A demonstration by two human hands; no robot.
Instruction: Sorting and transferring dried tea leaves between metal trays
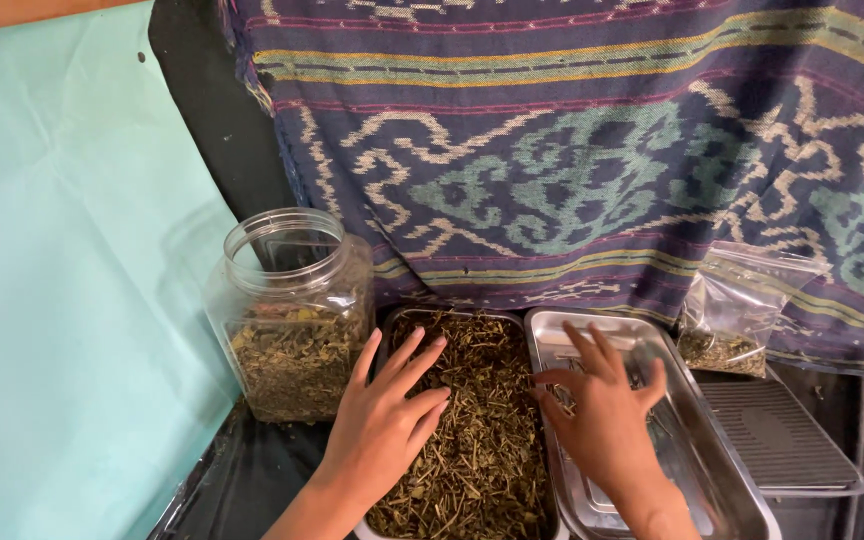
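Left hand: lies flat on the dry leaves, fingers spread wide and pointing up and away, holding nothing that I can see
Right hand: sits over the shiny metal tray, fingers bent and a bit apart, tips down near the tray floor — I cannot tell if it has a small pinch of bits
Dry leaves: a brown-green pile of leaf bits and little sticks filling the dark tray in the middle
Dark tray: just beside the metal tray, their long sides touching
Metal tray: almost bare, a few bits lie near the fingers
Step now: looks like sorting — one hand feels through the pile, the other one is at the next tray
Next move needs: soft, slow fingers, so the light bits do not fly out
Clear jar: open, no lid, part full of the same kind of leaves, to the left of the dark tray
Small clear bag: at the back on the right, some leaves at the bottom
Grey ridged lid: flat, right of the metal tray
Patterned cloth: hangs behind it all
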